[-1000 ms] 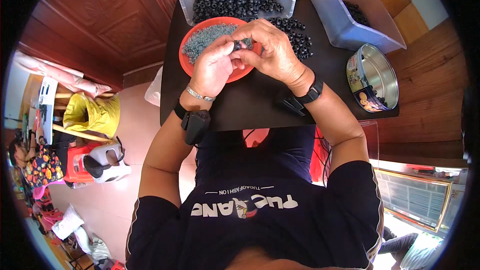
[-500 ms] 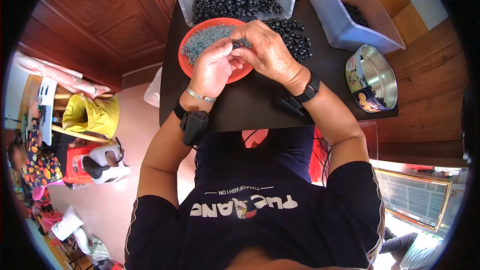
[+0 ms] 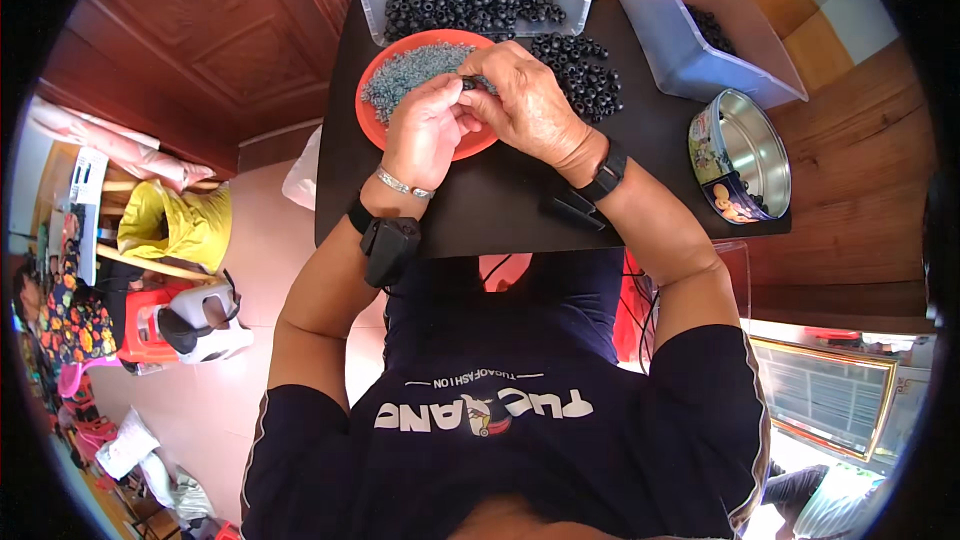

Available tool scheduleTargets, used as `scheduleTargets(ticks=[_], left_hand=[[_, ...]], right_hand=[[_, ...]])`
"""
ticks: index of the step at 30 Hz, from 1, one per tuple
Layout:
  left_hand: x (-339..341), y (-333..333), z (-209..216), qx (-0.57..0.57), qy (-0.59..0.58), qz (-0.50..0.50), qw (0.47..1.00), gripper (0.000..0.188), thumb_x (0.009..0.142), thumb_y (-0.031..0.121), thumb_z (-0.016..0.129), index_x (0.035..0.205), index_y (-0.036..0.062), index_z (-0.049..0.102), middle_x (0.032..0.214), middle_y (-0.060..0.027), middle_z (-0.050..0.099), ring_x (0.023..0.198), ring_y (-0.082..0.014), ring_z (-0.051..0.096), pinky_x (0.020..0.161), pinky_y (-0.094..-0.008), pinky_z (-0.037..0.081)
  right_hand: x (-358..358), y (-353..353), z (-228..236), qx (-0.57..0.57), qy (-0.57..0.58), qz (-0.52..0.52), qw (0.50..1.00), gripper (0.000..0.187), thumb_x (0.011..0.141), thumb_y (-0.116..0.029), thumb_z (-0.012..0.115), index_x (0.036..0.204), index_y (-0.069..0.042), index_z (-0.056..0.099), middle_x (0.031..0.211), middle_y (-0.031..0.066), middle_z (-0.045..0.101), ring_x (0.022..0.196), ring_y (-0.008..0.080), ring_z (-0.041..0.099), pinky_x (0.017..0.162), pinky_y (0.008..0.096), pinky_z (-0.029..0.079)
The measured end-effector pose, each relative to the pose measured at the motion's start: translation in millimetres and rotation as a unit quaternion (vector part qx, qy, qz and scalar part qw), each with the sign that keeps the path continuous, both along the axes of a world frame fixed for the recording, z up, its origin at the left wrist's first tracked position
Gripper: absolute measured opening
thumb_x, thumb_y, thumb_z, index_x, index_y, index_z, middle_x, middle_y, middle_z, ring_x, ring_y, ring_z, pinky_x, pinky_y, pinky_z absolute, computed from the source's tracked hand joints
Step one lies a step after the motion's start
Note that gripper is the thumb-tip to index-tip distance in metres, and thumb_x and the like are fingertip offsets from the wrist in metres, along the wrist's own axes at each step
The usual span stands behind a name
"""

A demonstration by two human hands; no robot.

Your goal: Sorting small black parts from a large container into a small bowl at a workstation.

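Both hands meet over the front right of an orange-red bowl (image 3: 368, 120) full of small blue-grey pieces (image 3: 410, 80). My left hand (image 3: 425, 135) pinches a small black round piece (image 3: 468, 83) between thumb and fingers. My right hand (image 3: 535, 105) closes in from the other side, its fingertips at the same piece; whether it grips a second small part is hidden. Right of the bowl lie many loose black pieces with holes (image 3: 590, 80), and more are heaped (image 3: 470, 0) in a clear plastic bin (image 3: 372, 0) behind it.
A second translucent bin (image 3: 680, 70) with some black pieces stands at the far right. Nearer is a round printed tin (image 3: 715, 175), with a few black pieces inside. A dark flat object (image 3: 572, 212) lies by my right wrist on the black table (image 3: 480, 210).
My hands stay together over the bowl, with fingers shifting slightly around the black piece. The whole view has moved a little.
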State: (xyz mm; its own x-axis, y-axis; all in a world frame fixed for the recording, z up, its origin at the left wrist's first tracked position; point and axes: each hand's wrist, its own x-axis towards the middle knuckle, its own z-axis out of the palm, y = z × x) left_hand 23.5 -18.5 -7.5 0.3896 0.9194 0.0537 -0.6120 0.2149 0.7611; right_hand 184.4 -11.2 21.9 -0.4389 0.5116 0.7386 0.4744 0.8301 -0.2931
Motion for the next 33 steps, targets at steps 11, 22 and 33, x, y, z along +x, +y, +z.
scheduleTargets(ticks=[11,22,33], left_hand=[[-1,-3,11,0.031,-0.020,0.012,0.999,0.016,0.094,0.019,0.049,0.096,0.0041,0.056,0.092,-0.0043,0.060,0.083,-0.0135,0.056,0.074,-0.0264,0.043],[-3,-3,15,0.075,0.014,-0.032,0.997,0.019,0.094,0.020,0.048,0.097,0.0030,0.056,0.093,-0.0064,0.060,0.082,-0.0148,0.058,0.075,-0.0265,0.044],[-4,-4,15,0.086,0.010,-0.039,0.996,0.020,0.093,0.022,0.050,0.097,0.0031,0.056,0.093,-0.0066,0.061,0.083,-0.0150,0.058,0.075,-0.0265,0.044]], right_hand=[[4,4,-3,-0.158,0.167,0.089,0.969,0.024,0.079,-0.010,0.071,0.102,-0.006,0.063,0.092,0.0064,0.064,0.085,0.0184,0.062,0.074,0.0300,0.050],[10,7,-3,-0.371,0.294,0.224,0.852,0.016,0.092,-0.008,0.057,0.106,-0.001,0.062,0.091,0.0032,0.063,0.081,0.0095,0.058,0.076,0.0254,0.050],[11,6,0,-0.378,0.299,0.234,0.844,0.015,0.092,-0.007,0.057,0.105,-0.001,0.063,0.087,0.0035,0.063,0.078,0.0092,0.058,0.074,0.0248,0.050]])
